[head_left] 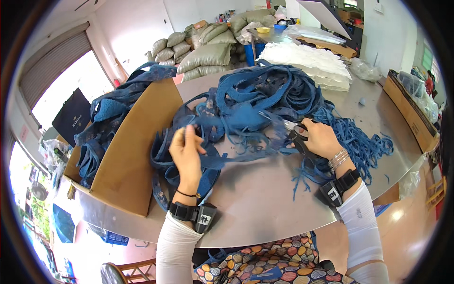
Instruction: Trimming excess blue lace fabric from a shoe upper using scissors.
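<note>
My left hand [185,150] is closed, thumb against fingers, on the end of a blue fabric strip [215,162]. That strip stretches across toward the right and is blurred in places. My right hand [323,138] grips a pair of scissors [299,141] with black handles. Their metal blades point left, close to the loose blue fabric between my hands. Behind both hands a big heap of blue fabric strips [279,83] lies coiled on the metal table [255,199]. Thin blue offcuts [362,142] are piled beyond my right wrist.
A cardboard box [137,156] stuffed with blue strips stands at the table's left. White sheets [302,61] are stacked at the back. A long carton [409,111] holding plastic bags is at the right edge. Filled sacks [205,56] are piled behind the table.
</note>
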